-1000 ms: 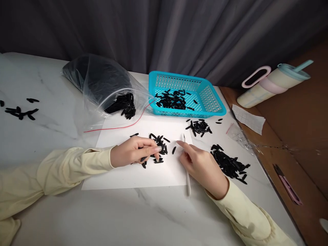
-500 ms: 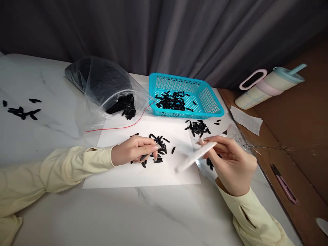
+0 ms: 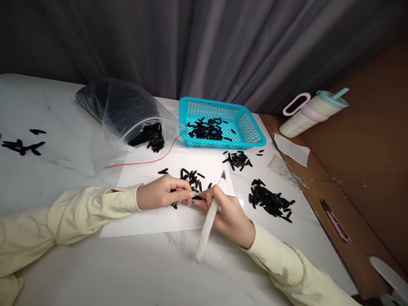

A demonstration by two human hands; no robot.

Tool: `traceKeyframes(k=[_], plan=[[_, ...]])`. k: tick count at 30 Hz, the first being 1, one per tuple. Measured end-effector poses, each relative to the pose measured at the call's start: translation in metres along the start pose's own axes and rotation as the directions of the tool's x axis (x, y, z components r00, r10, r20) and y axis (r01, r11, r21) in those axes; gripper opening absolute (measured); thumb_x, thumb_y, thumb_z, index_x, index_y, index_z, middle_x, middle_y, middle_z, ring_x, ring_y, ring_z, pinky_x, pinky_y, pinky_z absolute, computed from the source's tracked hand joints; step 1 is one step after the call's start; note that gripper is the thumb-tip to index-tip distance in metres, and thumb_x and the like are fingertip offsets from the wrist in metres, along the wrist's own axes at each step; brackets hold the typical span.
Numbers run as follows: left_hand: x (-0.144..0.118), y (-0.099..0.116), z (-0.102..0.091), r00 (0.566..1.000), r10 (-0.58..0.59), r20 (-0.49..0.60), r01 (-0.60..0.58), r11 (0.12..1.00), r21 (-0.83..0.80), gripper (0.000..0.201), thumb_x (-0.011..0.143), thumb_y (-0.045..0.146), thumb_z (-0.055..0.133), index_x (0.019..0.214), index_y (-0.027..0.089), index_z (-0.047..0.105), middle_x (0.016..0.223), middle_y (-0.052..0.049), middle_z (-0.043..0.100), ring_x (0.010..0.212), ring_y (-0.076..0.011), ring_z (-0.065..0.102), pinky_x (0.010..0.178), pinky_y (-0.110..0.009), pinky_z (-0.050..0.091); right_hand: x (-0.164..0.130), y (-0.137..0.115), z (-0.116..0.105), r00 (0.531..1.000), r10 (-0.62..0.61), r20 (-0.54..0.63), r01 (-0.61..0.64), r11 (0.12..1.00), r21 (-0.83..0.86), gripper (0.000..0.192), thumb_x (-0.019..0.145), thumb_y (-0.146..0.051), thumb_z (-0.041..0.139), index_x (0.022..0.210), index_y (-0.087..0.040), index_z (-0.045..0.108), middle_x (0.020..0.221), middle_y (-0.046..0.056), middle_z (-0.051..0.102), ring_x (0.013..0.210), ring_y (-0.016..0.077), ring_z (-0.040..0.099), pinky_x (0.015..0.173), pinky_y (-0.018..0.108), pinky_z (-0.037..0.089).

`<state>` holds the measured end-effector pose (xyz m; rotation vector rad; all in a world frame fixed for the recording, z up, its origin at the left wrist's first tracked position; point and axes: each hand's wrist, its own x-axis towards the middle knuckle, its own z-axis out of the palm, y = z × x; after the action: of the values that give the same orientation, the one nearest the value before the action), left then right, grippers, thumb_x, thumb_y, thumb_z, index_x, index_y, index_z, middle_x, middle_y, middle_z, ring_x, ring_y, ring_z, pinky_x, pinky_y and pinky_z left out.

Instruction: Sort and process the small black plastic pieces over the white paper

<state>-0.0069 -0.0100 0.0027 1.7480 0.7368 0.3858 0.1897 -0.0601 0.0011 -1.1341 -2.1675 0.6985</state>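
My left hand (image 3: pixel 162 193) is closed, pinching a small black elongated piece (image 3: pixel 196 197) over a white sheet of paper (image 3: pixel 137 221). The fingertips of my right hand (image 3: pixel 231 214) meet it at that same piece. Held in my right hand is a flat white-wrapped tool (image 3: pixel 206 231) with a dark pointed tip, slanting up past the knuckles. Just behind my hands, a loose group of black pieces (image 3: pixel 191 177) lies on the paper, partly hidden by my fingers.
A turquoise basket (image 3: pixel 255 138) holds many black pieces. Left of it, a clear bag (image 3: pixel 111 146) full of them lies open. Piles of black pieces (image 3: pixel 270 202) sit at right. Beyond the table edge are a tumbler (image 3: pixel 306 117) and pink-handled snips (image 3: pixel 338 225).
My right hand has moved left to meet my left hand, and the white tool has swung to a steeper slant. The pile at right is uncovered. The view has shifted slightly.
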Motion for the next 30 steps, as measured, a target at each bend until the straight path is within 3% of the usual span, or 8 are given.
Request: traceKeyframes(k=[6, 10, 14, 17, 20, 24, 27, 30], plan=[[0.001, 0.000, 0.001, 0.999, -0.039, -0.028, 0.037, 0.998, -0.055, 0.035, 0.085, 0.041, 0.046, 0.078, 0.011, 0.063, 0.054, 0.004, 0.047, 0.044, -0.0050, 0.037, 0.043, -0.018, 0.029, -0.017, 0.002, -0.024, 0.994, -0.042, -0.100, 0.020, 0.976, -0.215, 0.027, 0.088, -0.022, 0.045, 0.070, -0.024, 0.025, 0.055, -0.006, 0.044, 0.043, 0.0083, 0.039, 0.044, 0.017, 0.034], [0.002, 0.000, 0.001, 0.991, -0.133, -0.015, 0.126, 0.965, -0.229, 0.035, 0.082, 0.045, 0.049, 0.082, 0.012, 0.059, 0.048, 0.008, 0.039, 0.037, -0.0036, 0.030, 0.037, -0.017, 0.023, -0.046, 0.024, -0.067, 0.945, 0.105, -0.310, -0.254, 0.833, -0.491, 0.030, 0.086, -0.029, 0.047, 0.068, -0.025, 0.024, 0.052, -0.005, 0.045, 0.038, 0.0098, 0.038, 0.040, 0.019, 0.034], [0.003, -0.001, 0.001, 0.990, -0.138, -0.019, 0.120, 0.917, -0.380, 0.033, 0.081, 0.045, 0.052, 0.085, 0.012, 0.056, 0.048, 0.008, 0.040, 0.036, -0.0030, 0.027, 0.035, -0.016, 0.019, -0.074, 0.050, -0.099, 0.912, 0.319, -0.256, -0.409, 0.725, -0.555, 0.038, 0.083, -0.044, 0.049, 0.068, -0.027, 0.018, 0.044, -0.009, 0.034, 0.030, 0.0121, 0.033, 0.033, 0.022, 0.031], [0.004, -0.001, 0.001, 0.989, -0.146, -0.019, 0.124, 0.896, -0.426, 0.034, 0.081, 0.046, 0.053, 0.086, 0.012, 0.056, 0.049, 0.008, 0.040, 0.036, -0.0029, 0.027, 0.034, -0.016, 0.018, -0.081, 0.050, -0.106, 0.892, 0.368, -0.264, -0.451, 0.674, -0.585, 0.042, 0.080, -0.050, 0.052, 0.070, -0.027, 0.018, 0.039, -0.012, 0.027, 0.026, 0.0134, 0.030, 0.030, 0.022, 0.027], [0.005, 0.000, 0.001, 0.990, -0.142, -0.018, 0.120, 0.889, -0.443, 0.036, 0.079, 0.048, 0.054, 0.085, 0.012, 0.056, 0.050, 0.008, 0.039, 0.036, -0.0024, 0.027, 0.034, -0.016, 0.017, -0.067, 0.034, -0.096, 0.913, 0.323, -0.248, -0.407, 0.694, -0.594, 0.040, 0.083, -0.053, 0.048, 0.070, -0.027, 0.021, 0.037, -0.011, 0.030, 0.025, 0.0137, 0.033, 0.031, 0.022, 0.023], [0.006, -0.002, 0.002, 0.990, -0.140, -0.035, 0.112, 0.898, -0.426, 0.040, 0.077, 0.051, 0.056, 0.087, 0.012, 0.055, 0.054, 0.008, 0.040, 0.036, -0.0015, 0.027, 0.034, -0.015, 0.016, -0.035, 0.006, -0.058, 0.988, 0.138, -0.067, -0.150, 0.780, -0.608, 0.036, 0.091, -0.053, 0.032, 0.069, -0.024, 0.032, 0.035, -0.008, 0.037, 0.025, 0.0140, 0.039, 0.034, 0.022, 0.021], [0.005, -0.005, 0.004, 0.991, -0.123, -0.057, 0.092, 0.919, -0.384, 0.038, 0.077, 0.050, 0.055, 0.088, 0.013, 0.052, 0.055, 0.008, 0.042, 0.037, -0.0021, 0.029, 0.034, -0.015, 0.017, -0.015, -0.012, -0.022, 0.997, 0.032, 0.067, 0.013, 0.810, -0.586, 0.041, 0.095, -0.048, 0.026, 0.066, -0.021, 0.039, 0.036, -0.005, 0.044, 0.028, 0.0127, 0.045, 0.037, 0.022, 0.021], [0.004, -0.006, 0.006, 0.992, -0.097, -0.085, 0.065, 0.946, -0.319, 0.032, 0.081, 0.045, 0.053, 0.088, 0.014, 0.051, 0.054, 0.008, 0.043, 0.042, -0.0045, 0.037, 0.037, -0.016, 0.024, -0.003, -0.021, 0.005, 0.995, -0.042, 0.092, 0.086, 0.831, -0.549, 0.045, 0.096, -0.048, 0.024, 0.067, -0.019, 0.044, 0.040, -0.002, 0.051, 0.033, 0.0124, 0.050, 0.039, 0.022, 0.023]])
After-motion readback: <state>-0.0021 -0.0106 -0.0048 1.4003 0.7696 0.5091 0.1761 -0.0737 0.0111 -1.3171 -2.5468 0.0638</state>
